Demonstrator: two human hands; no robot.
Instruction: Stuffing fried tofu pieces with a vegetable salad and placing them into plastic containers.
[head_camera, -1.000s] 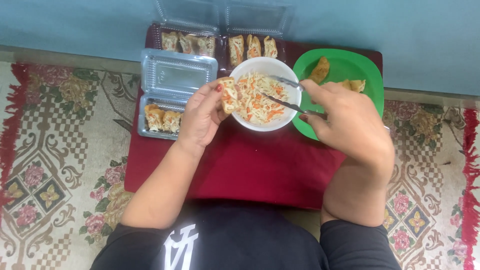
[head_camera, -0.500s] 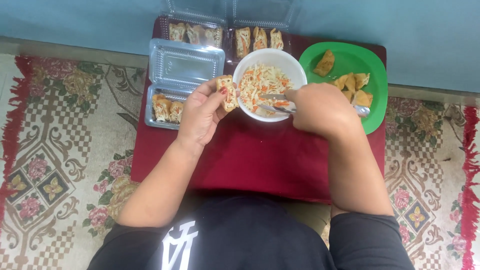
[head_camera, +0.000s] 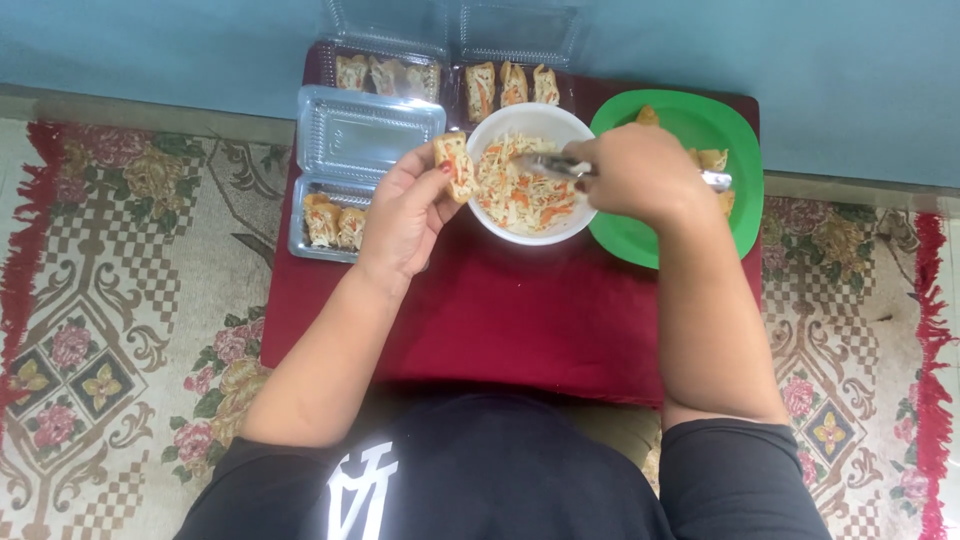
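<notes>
The right hand (head_camera: 640, 175) hides most of the spoon (head_camera: 540, 165) and part of the green plate (head_camera: 700, 125). The top edge cuts off the clear lids (head_camera: 520, 25). The spoon's load is blurred.

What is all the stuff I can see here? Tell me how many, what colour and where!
white bowl: one, white, on the red surface at the middle, holding shredded salad.
shredded salad: one heap, pale with orange bits, in the bowl.
green plate: one, green, right of the bowl, with some fried pieces on it.
clear trays: three, see-through with open lids, left of and behind the bowl, holding filled pieces.
red surface: one, dark red, under all the food.
rug: one, cream with flowers and red fringe, on the floor.
metal utensil: one, silver, over the bowl.
filled piece: one, golden, at the bowl's left rim.
left hand: holds the filled piece.
right hand: holds the metal utensil.
</notes>
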